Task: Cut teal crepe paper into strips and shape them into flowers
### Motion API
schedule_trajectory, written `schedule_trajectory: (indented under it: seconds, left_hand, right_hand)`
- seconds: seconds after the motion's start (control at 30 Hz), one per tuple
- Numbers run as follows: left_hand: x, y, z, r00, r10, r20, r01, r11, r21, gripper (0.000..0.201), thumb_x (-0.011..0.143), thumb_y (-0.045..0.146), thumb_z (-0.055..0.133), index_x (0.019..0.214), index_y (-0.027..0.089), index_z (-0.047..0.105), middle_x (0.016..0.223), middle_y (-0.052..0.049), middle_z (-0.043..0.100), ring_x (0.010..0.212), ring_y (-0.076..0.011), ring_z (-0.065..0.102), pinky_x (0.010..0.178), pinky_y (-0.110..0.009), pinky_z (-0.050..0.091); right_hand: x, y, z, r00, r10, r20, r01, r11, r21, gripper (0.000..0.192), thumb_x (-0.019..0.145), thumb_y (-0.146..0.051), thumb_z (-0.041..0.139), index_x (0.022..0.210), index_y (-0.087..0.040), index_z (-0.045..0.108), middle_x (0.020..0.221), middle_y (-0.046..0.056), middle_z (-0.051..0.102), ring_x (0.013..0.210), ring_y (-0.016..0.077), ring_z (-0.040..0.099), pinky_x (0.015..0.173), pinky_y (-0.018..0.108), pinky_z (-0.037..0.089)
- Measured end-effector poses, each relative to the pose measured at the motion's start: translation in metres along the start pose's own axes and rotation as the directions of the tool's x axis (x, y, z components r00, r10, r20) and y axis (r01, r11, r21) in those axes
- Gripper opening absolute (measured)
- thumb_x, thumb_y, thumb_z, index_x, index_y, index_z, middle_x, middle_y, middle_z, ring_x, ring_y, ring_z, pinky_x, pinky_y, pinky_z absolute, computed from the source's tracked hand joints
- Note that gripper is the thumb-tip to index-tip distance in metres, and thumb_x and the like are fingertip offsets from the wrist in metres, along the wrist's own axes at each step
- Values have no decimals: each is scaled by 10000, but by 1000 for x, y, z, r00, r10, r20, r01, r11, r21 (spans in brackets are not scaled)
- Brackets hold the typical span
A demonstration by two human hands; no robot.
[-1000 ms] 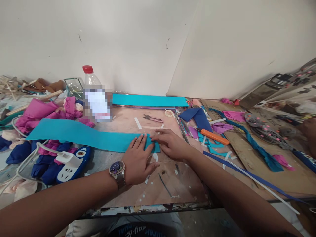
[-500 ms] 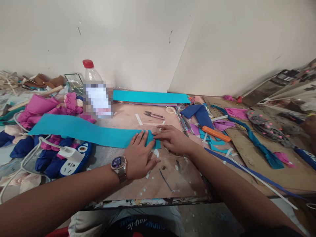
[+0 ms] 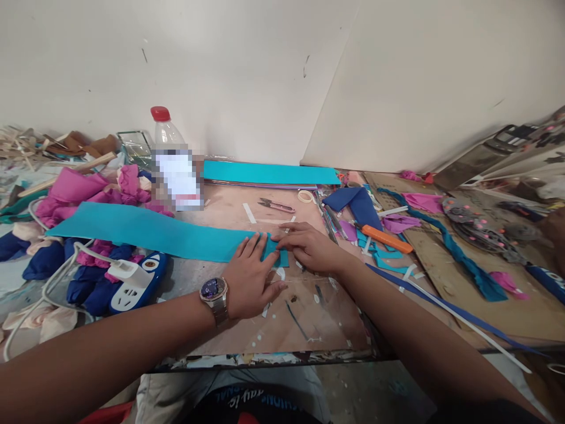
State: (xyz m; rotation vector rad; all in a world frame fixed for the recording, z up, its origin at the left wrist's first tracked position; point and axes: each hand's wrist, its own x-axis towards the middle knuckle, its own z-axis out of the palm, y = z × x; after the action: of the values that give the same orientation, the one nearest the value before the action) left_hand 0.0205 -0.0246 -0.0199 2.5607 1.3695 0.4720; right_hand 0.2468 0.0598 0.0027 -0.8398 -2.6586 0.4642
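Note:
A long teal strip of felt lies across the worktable from the left to the middle. My left hand, with a wristwatch on the wrist, lies flat with its fingers on the strip's right end. My right hand presses its fingertips on the same end, where the felt looks folded over. Neither hand lifts the strip off the table.
A plastic bottle with a red cap, small snips, an orange utility knife and a second teal sheet lie behind. Pink and blue fabric scraps and a power strip crowd the left; cut strips litter the right.
The view has shifted slightly; both hands stay pressed on the strip's right end with only small finger movement.

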Motion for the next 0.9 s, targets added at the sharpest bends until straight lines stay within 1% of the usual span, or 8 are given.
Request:
schedule_trajectory:
  seconds: [0.1,0.2,0.3,0.47,0.53,0.7,0.8,0.9]
  left_hand:
    - [0,0,1,1000,3,7,-3,1000,2,680,958,643,398,1468,200,476,1648,-188,293,1539,-375,242,1222,-592,235]
    - [0,1,2,1000,-2,6,2,1000,6,735,961,643,389,1492,136,428,1643,-210,296,1545,-371,231,1243,-574,204]
    - [0,1,3,1000,-14,-2,14,1000,10,728,966,624,394,1436,74,465,1627,-236,315,1545,-370,232,1252,-558,190]
    - [-1,1,4,1000,-19,-13,19,1000,13,665,962,580,429,1370,62,511,1616,-244,331,1546,-366,231,1250,-542,203]
    - [-1,0,4,1000,-17,-16,17,1000,12,690,955,593,437,1390,61,495,1615,-242,335,1545,-364,238,1252,-539,200]
    - [-1,1,3,1000,-22,2,22,999,24,734,950,605,440,1432,52,468,1624,-234,324,1546,-367,230,1255,-530,188]
    - [-1,1,3,1000,-26,8,26,999,37,746,956,604,424,1439,36,465,1623,-237,323,1547,-362,229,1260,-526,174]
    - [-2,1,4,1000,-29,1,29,999,46,776,969,590,397,1489,13,404,1626,-237,316,1549,-348,234,1267,-523,152]
  right_hand:
    - [0,0,0,1000,-6,5,6,1000,-6,413,876,-63,500,1131,-253,763,1255,39,734,1364,295,538,1119,553,438]
    - [0,2,0,1000,-11,13,11,1000,-17,430,878,-64,491,1161,-252,754,1268,42,729,1371,300,530,1119,566,429]
    - [-1,4,1,1000,0,12,0,1000,-9,444,866,-59,496,1162,-260,759,1257,50,733,1360,298,542,1115,567,431]
    - [-1,7,3,1000,12,6,-12,1000,13,447,865,-54,497,1153,-266,766,1252,50,735,1364,293,539,1124,571,426]
    - [-1,7,3,1000,10,6,-10,1000,18,446,857,-47,496,1134,-263,771,1243,49,738,1362,290,541,1125,567,428]
    - [-1,7,4,1000,25,-5,-25,1000,13,394,840,-29,491,1012,-236,778,1243,44,739,1372,282,530,1133,549,423]
    - [-1,7,3,1000,23,3,-23,1000,20,403,829,-14,478,996,-235,771,1244,34,739,1382,277,519,1131,551,423]
    - [-1,6,2,1000,21,4,-21,999,25,398,815,-4,477,963,-235,765,1236,26,742,1380,272,521,1130,544,426]
